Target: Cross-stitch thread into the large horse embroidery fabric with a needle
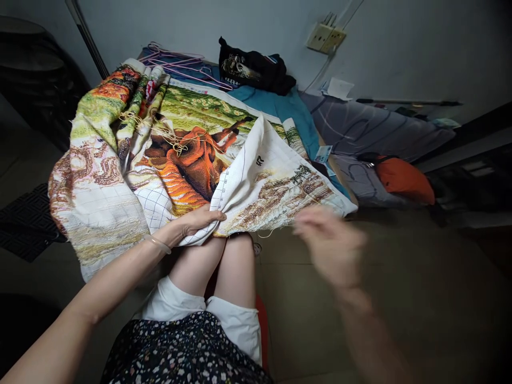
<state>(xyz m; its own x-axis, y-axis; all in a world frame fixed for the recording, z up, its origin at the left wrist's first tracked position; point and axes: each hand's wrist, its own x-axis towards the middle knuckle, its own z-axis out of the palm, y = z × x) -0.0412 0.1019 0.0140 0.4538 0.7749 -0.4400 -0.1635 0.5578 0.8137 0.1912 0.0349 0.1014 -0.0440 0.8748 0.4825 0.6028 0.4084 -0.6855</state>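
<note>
A large cross-stitch cloth (188, 165) spreads over the table and my lap, part stitched in orange, green and brown, part bare white grid. Its right part is folded over, so the stitched back shows there. My left hand (202, 218) grips the cloth at the fold, thumb on top, above my knees. To the right, my right hand (330, 240) is raised beside the cloth's lower edge, fingers drawn together and smeared by motion. Whatever it may hold cannot be made out. A loose pale thread (272, 233) hangs from the edge near it. Loose yellow threads (176, 141) lie on the cloth.
Behind the cloth are pink hangers (180, 61) and a black printed bag (254, 66) on teal fabric (276, 106). A wall socket (326, 38) is above. At the right lie grey patterned fabric (368, 128) and an orange item (404, 178). A red stool (262, 325) shows beneath me.
</note>
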